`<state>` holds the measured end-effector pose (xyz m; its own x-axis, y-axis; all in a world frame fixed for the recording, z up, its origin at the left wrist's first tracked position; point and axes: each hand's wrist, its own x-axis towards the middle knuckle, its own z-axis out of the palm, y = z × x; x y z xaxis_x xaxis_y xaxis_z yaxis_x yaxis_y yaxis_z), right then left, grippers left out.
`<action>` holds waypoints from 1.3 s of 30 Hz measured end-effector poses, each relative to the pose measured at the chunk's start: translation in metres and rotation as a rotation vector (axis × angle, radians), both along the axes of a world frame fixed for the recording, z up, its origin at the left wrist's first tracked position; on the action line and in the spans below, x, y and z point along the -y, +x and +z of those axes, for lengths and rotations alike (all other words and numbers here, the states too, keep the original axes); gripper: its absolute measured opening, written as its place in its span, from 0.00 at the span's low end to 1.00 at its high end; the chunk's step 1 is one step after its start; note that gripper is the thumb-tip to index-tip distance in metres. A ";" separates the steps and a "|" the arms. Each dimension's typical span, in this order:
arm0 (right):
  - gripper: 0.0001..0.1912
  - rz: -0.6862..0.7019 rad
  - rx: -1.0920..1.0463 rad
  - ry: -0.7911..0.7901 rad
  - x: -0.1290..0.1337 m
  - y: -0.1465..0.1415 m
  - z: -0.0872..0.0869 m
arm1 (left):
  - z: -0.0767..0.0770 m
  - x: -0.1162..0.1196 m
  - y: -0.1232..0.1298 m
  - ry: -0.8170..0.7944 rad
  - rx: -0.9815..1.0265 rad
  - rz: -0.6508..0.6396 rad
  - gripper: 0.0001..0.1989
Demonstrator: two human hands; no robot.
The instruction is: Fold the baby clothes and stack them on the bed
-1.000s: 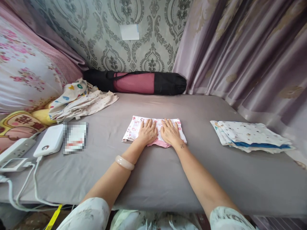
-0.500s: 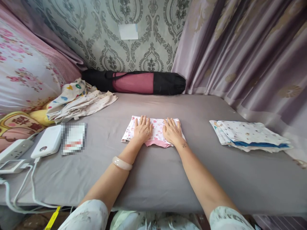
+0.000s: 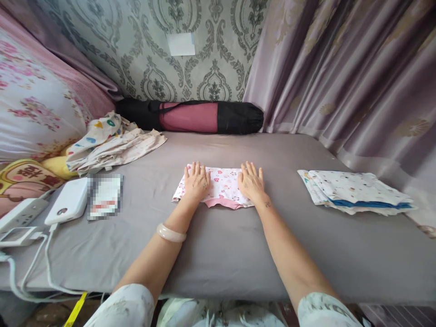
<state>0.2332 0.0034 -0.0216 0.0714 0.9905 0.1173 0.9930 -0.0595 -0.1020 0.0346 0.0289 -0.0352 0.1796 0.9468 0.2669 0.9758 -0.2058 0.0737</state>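
Observation:
A folded white garment (image 3: 223, 185) with a pink and red print and a pink neckline edge lies flat in front of me. My left hand (image 3: 196, 181) rests palm down on its left part, fingers stretched out. On its right edge lies my right hand (image 3: 251, 181), also flat with the fingers extended. The printed middle shows between the two hands, while the palms cover parts of both sides. Neither hand grips the cloth.
On the right sits a stack of folded clothes (image 3: 364, 188). Crumpled clothes (image 3: 116, 145) lie at the back left, near a white power bank (image 3: 67, 201) and a power strip (image 3: 23, 214) with cables. A black and pink rolled bag (image 3: 189, 117) lies along the wall.
My hands have spread apart over the garment, the left sliding a little left and the right moving right to the garment's edge. The garment stays in place.

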 end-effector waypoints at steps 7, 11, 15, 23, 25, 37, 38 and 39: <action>0.31 -0.033 -0.017 -0.117 -0.005 0.007 -0.011 | -0.008 -0.010 -0.009 -0.164 0.013 0.059 0.29; 0.31 -0.029 -0.056 -0.136 -0.006 0.011 -0.008 | -0.001 -0.010 -0.011 -0.224 0.043 0.067 0.29; 0.31 -0.070 -0.070 -0.102 -0.005 0.020 -0.004 | 0.007 -0.011 -0.020 -0.156 0.064 0.106 0.29; 0.32 -0.092 -0.067 -0.144 -0.005 0.026 -0.010 | -0.002 -0.015 -0.032 -0.254 0.074 0.092 0.30; 0.32 -0.093 -0.062 -0.149 -0.005 0.025 -0.009 | -0.002 -0.015 -0.032 -0.262 0.082 0.092 0.30; 0.34 0.089 -0.014 -0.051 0.001 0.006 0.002 | 0.013 -0.004 -0.018 -0.173 0.041 0.019 0.30; 0.34 0.076 -0.015 -0.065 0.001 0.007 -0.002 | 0.010 -0.005 -0.018 -0.208 0.037 0.022 0.30; 0.34 0.064 -0.017 -0.073 0.001 0.008 -0.005 | 0.007 -0.005 -0.018 -0.231 0.034 0.024 0.30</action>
<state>0.2409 0.0026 -0.0270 0.0091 0.9990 0.0439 0.9932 -0.0039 -0.1166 0.0162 0.0339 -0.0281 0.1510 0.9874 0.0478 0.9763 -0.1565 0.1494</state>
